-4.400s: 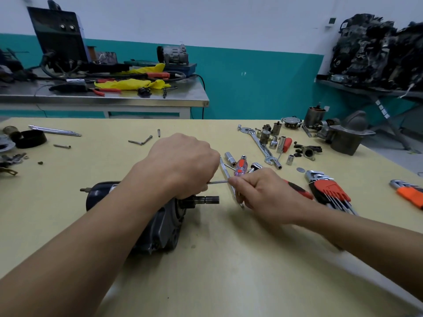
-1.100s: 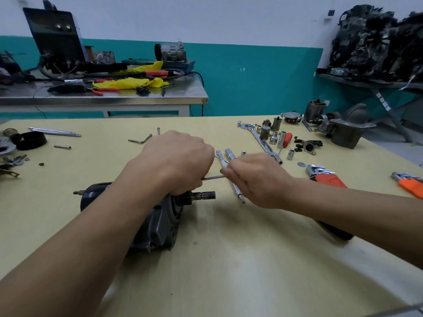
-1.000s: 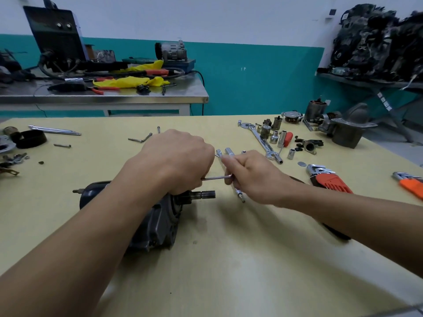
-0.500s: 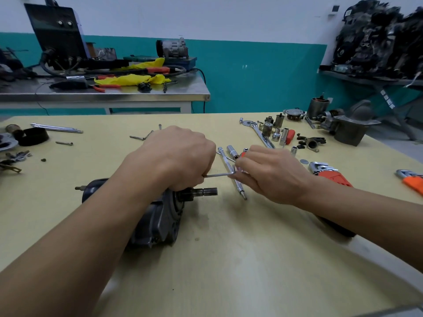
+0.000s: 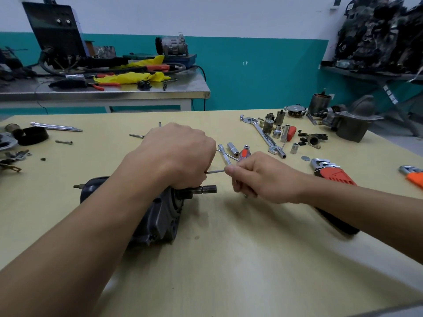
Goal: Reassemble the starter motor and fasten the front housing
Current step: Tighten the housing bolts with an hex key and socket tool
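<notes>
1. Motor [image 5: 158, 216] lies on its side on the table [image 5: 229, 259], left of centre. Its shaft [image 5: 206, 189] points right and is bare.
2. Left hand [image 5: 180, 156] clamps over the motor's front end, fingers curled down around it. Fingertips hidden.
3. Right hand [image 5: 263, 177] pinches a thin rod [image 5: 215, 171] between thumb and fingertips, other fingers curled in. The rod's far end disappears under the left hand. Hex key or long bolt, cannot tell.
4. Progress, as judged: the motor body and end plate look joined, and a fastener at the front is probably being worked.
5. Housing [image 5: 352, 124] sits well apart at the table's far right, not fitted. Fitting and bolting it remain, so roughly midway.
6. Table: pale yellow top, scuffed. A wrench [image 5: 261, 133], sockets [image 5: 278, 131] and a hex-key set [image 5: 332, 177] lie right of the hands; a loose bolt [image 5: 64, 142] and small parts lie at left.
7. Room: a steel bench [image 5: 137, 93] stands behind, carrying a yellow cloth [image 5: 130, 77], cables and a black machine [image 5: 55, 28]. The wall [image 5: 263, 72] is teal below, white above. A shelf [image 5: 366, 75] at right holds dark engine parts.
</notes>
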`<state>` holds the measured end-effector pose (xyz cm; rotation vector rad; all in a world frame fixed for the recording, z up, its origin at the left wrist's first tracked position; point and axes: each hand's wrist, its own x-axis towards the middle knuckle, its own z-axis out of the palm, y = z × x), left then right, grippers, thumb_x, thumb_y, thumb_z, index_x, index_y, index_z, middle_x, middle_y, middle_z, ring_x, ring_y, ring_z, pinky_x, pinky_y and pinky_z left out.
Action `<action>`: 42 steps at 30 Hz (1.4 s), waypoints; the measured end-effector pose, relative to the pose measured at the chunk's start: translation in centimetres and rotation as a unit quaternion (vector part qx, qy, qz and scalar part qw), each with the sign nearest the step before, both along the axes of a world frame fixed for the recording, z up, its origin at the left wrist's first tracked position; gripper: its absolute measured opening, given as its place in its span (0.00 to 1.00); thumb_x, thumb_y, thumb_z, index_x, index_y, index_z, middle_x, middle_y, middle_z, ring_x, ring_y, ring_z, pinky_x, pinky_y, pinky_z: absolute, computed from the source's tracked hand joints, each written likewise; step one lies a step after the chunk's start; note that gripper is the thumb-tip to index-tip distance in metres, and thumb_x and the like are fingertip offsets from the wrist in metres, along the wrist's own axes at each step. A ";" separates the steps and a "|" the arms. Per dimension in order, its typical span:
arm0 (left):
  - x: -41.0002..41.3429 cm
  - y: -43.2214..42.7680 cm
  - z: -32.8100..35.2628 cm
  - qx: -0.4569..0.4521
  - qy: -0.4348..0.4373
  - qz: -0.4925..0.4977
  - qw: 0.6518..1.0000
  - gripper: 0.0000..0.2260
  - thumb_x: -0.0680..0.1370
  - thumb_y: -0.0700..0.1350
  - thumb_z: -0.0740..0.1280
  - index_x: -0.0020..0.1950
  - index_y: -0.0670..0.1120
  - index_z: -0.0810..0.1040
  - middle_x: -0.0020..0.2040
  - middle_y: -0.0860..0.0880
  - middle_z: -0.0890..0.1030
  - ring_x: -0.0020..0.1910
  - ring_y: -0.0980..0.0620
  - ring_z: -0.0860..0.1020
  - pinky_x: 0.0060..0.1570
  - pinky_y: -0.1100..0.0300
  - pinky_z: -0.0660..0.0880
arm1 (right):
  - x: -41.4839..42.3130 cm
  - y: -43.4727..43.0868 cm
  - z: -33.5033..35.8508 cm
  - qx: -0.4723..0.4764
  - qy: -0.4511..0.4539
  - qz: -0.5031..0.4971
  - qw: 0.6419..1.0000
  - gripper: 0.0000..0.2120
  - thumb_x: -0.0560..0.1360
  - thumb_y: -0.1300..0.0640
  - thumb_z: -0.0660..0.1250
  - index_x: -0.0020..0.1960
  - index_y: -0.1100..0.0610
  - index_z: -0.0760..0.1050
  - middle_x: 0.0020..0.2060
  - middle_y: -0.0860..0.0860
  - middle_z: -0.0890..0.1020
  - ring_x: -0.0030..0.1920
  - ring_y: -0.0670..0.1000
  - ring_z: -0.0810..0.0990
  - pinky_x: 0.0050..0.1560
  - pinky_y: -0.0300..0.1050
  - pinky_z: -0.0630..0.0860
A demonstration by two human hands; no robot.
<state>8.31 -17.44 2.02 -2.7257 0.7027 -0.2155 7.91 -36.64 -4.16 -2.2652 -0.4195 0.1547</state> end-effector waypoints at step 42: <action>0.4 0.2 -0.1 0.006 0.008 -0.011 1.000 0.07 0.76 0.57 0.69 0.49 0.56 0.81 0.35 0.55 0.71 0.38 0.47 0.72 0.44 0.49 0.80 | -1.5 1.4 0.4 0.195 0.267 -0.100 0.938 0.22 0.84 0.47 0.60 0.35 0.56 0.74 0.22 0.48 0.71 0.21 0.46 0.66 0.19 0.37 0.62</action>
